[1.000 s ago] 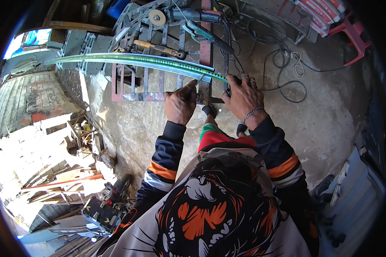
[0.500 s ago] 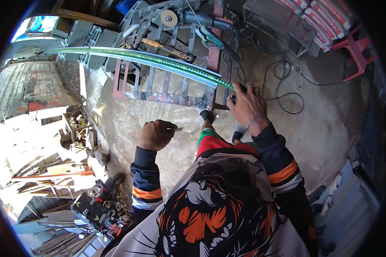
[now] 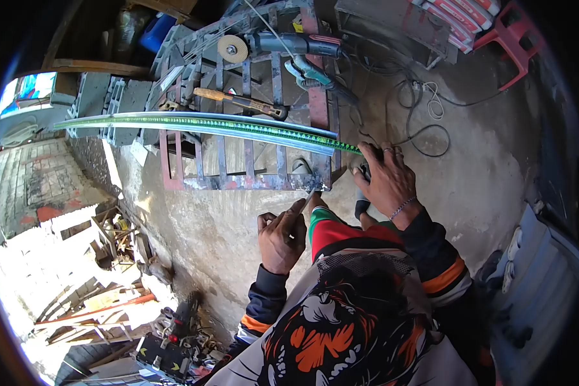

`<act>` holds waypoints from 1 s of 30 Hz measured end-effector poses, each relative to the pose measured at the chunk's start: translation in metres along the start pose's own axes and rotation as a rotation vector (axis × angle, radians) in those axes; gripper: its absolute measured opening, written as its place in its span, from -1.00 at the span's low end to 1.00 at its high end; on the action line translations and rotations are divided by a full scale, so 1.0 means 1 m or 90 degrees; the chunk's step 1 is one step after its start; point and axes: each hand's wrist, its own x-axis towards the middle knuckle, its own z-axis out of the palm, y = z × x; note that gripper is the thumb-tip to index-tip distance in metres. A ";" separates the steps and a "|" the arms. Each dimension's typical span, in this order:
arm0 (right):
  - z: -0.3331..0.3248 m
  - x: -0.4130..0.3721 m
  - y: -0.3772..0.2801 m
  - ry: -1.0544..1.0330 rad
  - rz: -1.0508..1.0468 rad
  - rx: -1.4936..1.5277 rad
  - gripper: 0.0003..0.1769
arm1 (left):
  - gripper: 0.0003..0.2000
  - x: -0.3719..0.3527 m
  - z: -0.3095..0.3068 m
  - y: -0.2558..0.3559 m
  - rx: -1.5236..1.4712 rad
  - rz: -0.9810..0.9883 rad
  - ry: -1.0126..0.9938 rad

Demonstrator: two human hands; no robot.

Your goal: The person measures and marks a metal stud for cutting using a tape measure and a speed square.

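Observation:
My right hand [image 3: 390, 182] is closed around a tape measure, whose case is mostly hidden under the fingers. Its green blade [image 3: 264, 130] runs out to the left along a long silvery metal channel [image 3: 305, 145], which lies across a rusty metal frame [image 3: 222, 154]. Below the channel, my left hand [image 3: 282, 241] pinches a thin pale flat strip [image 3: 310, 197] between thumb and fingers. The strip points up toward the frame's near corner and is apart from the blade.
On the frame lie an angle grinder [image 3: 296, 44] with a round disc, a teal power tool [image 3: 312, 72] and a wooden-handled tool [image 3: 238, 101]. Cables [image 3: 408, 109] loop over the floor at right. A red plastic chair [image 3: 514, 42] stands beyond. A scrap pile [image 3: 96, 296] is at left.
My left hand has moved right and turned, so the strip now points up toward the frame. The view has shifted; my right hand still holds the tape measure at the channel's right end.

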 end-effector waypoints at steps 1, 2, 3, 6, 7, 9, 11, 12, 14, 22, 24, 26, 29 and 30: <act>0.002 -0.001 0.000 0.000 0.014 0.001 -0.43 | -0.69 0.002 0.000 -0.003 -0.003 0.008 -0.011; 0.005 -0.001 0.000 0.017 0.008 0.002 -0.43 | -0.68 0.005 0.000 -0.005 -0.001 0.013 -0.013; 0.006 -0.002 0.001 0.033 0.001 0.002 -0.42 | -0.67 0.006 0.000 -0.008 0.000 0.017 -0.015; 0.008 -0.003 -0.001 0.042 0.012 0.009 -0.42 | -0.63 0.012 -0.006 -0.018 0.013 0.055 -0.029; 0.009 -0.004 -0.002 0.043 0.021 0.010 -0.42 | -0.63 0.014 -0.007 -0.021 0.012 0.061 -0.036; 0.009 -0.004 -0.003 0.054 0.023 0.003 -0.41 | -0.60 0.019 -0.009 -0.025 -0.010 0.077 -0.025; 0.011 -0.005 -0.004 0.063 0.027 0.001 -0.41 | -0.60 0.025 -0.010 -0.028 -0.010 0.087 -0.032; 0.011 -0.006 -0.004 0.072 0.024 -0.001 -0.41 | -0.59 0.028 -0.010 -0.029 -0.009 0.092 -0.032; 0.012 -0.006 -0.004 0.080 0.026 0.000 -0.40 | -0.59 0.034 -0.009 -0.027 -0.012 0.107 -0.021; 0.013 -0.007 -0.006 0.087 0.029 0.010 -0.43 | -0.63 0.053 0.003 -0.011 0.012 0.113 0.026; 0.013 -0.008 -0.006 0.090 0.036 -0.001 -0.44 | -0.65 0.056 0.005 -0.011 0.021 0.103 0.028; 0.012 -0.008 -0.006 0.086 0.035 0.004 -0.45 | -0.65 0.054 0.005 -0.010 0.018 0.099 0.036; 0.009 -0.004 -0.005 0.079 0.027 0.018 -0.45 | -0.61 0.048 -0.003 -0.011 0.021 0.072 0.042; 0.007 -0.003 -0.005 0.073 0.027 0.027 -0.44 | -0.57 0.044 -0.008 -0.013 0.025 0.049 0.031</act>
